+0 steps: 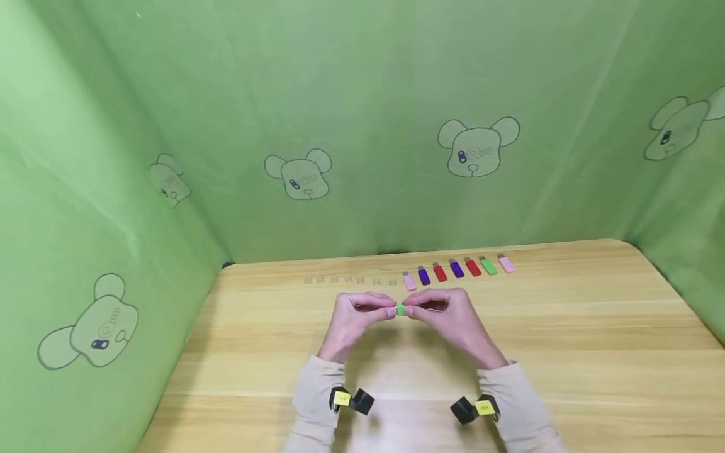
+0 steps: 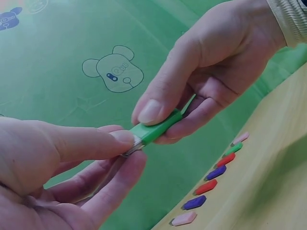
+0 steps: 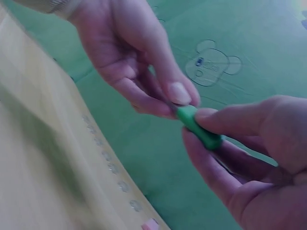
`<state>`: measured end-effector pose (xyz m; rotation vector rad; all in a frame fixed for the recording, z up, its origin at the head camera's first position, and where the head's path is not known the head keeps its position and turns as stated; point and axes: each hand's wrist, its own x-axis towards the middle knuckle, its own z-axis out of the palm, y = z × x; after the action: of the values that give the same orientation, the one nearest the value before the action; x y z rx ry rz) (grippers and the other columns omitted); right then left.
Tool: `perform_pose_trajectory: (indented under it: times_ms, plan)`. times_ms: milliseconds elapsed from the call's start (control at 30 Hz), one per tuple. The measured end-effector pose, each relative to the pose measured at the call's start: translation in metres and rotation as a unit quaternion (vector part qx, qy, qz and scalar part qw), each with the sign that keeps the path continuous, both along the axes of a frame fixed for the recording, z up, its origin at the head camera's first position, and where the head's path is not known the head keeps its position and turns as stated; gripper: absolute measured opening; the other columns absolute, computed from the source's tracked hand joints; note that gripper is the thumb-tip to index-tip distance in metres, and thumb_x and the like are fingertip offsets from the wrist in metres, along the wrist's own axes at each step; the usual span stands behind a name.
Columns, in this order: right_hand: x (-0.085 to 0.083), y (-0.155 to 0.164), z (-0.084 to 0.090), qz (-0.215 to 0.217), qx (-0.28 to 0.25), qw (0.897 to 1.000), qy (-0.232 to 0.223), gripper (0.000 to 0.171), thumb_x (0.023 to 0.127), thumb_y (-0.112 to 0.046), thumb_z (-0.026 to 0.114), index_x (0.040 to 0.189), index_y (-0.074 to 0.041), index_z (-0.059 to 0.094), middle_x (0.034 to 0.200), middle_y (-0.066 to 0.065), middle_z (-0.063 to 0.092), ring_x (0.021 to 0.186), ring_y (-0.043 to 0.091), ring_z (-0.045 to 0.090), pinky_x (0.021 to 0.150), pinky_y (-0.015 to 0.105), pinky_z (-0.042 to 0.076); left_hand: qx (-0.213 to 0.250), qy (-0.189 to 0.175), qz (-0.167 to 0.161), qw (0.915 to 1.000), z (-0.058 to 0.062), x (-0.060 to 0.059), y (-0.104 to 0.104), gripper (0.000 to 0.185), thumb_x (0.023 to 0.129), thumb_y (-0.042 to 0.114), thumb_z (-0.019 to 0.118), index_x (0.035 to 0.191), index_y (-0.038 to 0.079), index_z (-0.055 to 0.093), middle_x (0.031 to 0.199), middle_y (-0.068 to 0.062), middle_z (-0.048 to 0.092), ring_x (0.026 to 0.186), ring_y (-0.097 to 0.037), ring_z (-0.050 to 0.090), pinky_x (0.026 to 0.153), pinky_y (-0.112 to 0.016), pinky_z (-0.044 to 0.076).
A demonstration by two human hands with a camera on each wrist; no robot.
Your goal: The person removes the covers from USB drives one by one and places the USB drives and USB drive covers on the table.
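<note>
A light wooden bench (image 1: 566,352) with a pale grain and rounded far corners fills the lower half of the head view. Green cloth (image 1: 351,82) hangs as walls behind its far edge and along its left and right edges, creased and lit evenly and softly. Outlined bear heads are printed on the cloth: 2 (image 1: 477,148) show behind the far edge, 2 on the left wall (image 1: 90,327), and 1 on the right wall (image 1: 676,129).

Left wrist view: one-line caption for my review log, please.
Right hand pinches a green USB stick while the left hand pinches its metal end, above a row of coloured sticks on the table.
</note>
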<state>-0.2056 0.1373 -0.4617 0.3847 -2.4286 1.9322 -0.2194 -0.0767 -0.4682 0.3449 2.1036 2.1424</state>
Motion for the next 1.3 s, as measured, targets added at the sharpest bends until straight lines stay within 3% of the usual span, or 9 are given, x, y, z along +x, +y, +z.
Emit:
perform_pose_trajectory:
  times_ms: [133, 367, 567, 867, 1100, 1300]
  plan:
    - [0.0, 0.003, 0.001, 0.008, 0.001, 1.0, -0.006, 0.018, 0.086, -0.012, 0.084, 0.102, -0.004, 0.079, 0.104, 0.012, 0.077, 0.092, 0.021, 0.073, 0.078, 0.027, 0.062, -0.007, 0.0, -0.013, 0.9999, 0.002, 0.001, 0.0, 0.022, 0.082, 0.002, 0.084, 0.101, -0.005, 0.077, 0.106, -0.014, 0.077, 0.1, -0.024, 0.072, 0.091, -0.034, 0.06]
    - [0.001, -0.01, 0.0, -0.012, -0.008, 1.0, -0.007, 0.017, 0.087, -0.01, 0.083, 0.101, -0.003, 0.08, 0.104, 0.012, 0.077, 0.092, 0.021, 0.074, 0.079, 0.027, 0.062, 0.016, -0.002, 0.017, 0.9997, 0.001, 0.002, -0.004, 0.02, 0.081, -0.002, 0.083, 0.099, -0.007, 0.077, 0.105, -0.015, 0.076, 0.102, -0.025, 0.071, 0.091, -0.035, 0.06]
    - [0.004, -0.001, 0.009, 0.015, 0.012, 1.0, -0.019, 0.021, 0.086, -0.017, 0.084, 0.102, -0.005, 0.08, 0.104, 0.01, 0.077, 0.093, 0.023, 0.073, 0.079, 0.027, 0.061, -0.003, -0.009, -0.018, 0.9998, 0.007, 0.004, -0.008, 0.021, 0.081, 0.001, 0.084, 0.1, -0.004, 0.078, 0.105, -0.011, 0.077, 0.1, -0.025, 0.073, 0.092, -0.036, 0.06]
    - [0.007, -0.005, 0.007, -0.015, 0.019, 1.0, 0.007, 0.016, 0.087, -0.015, 0.084, 0.099, -0.006, 0.081, 0.103, 0.008, 0.078, 0.094, 0.02, 0.073, 0.08, 0.026, 0.062, 0.011, -0.01, -0.014, 0.9998, 0.008, 0.003, -0.005, 0.022, 0.082, -0.001, 0.083, 0.101, -0.007, 0.076, 0.104, -0.014, 0.077, 0.096, -0.024, 0.074, 0.089, -0.035, 0.061]
    - [0.013, 0.001, 0.012, -0.007, 0.02, 1.0, -0.011, 0.018, 0.085, -0.016, 0.085, 0.1, -0.006, 0.08, 0.103, 0.01, 0.077, 0.091, 0.022, 0.073, 0.078, 0.027, 0.062, 0.007, -0.026, -0.046, 0.9986, 0.008, 0.003, -0.006, 0.023, 0.082, 0.002, 0.085, 0.102, -0.005, 0.077, 0.104, -0.012, 0.077, 0.094, -0.025, 0.074, 0.088, -0.038, 0.061]
    - [0.011, -0.003, 0.01, -0.015, 0.011, 1.0, 0.0, 0.017, 0.086, -0.014, 0.084, 0.1, -0.004, 0.08, 0.105, 0.011, 0.077, 0.091, 0.019, 0.074, 0.079, 0.026, 0.061, 0.011, -0.028, -0.023, 0.9993, 0.007, 0.001, -0.005, 0.022, 0.081, -0.001, 0.084, 0.101, -0.006, 0.077, 0.104, -0.013, 0.077, 0.095, -0.024, 0.074, 0.087, -0.036, 0.061]
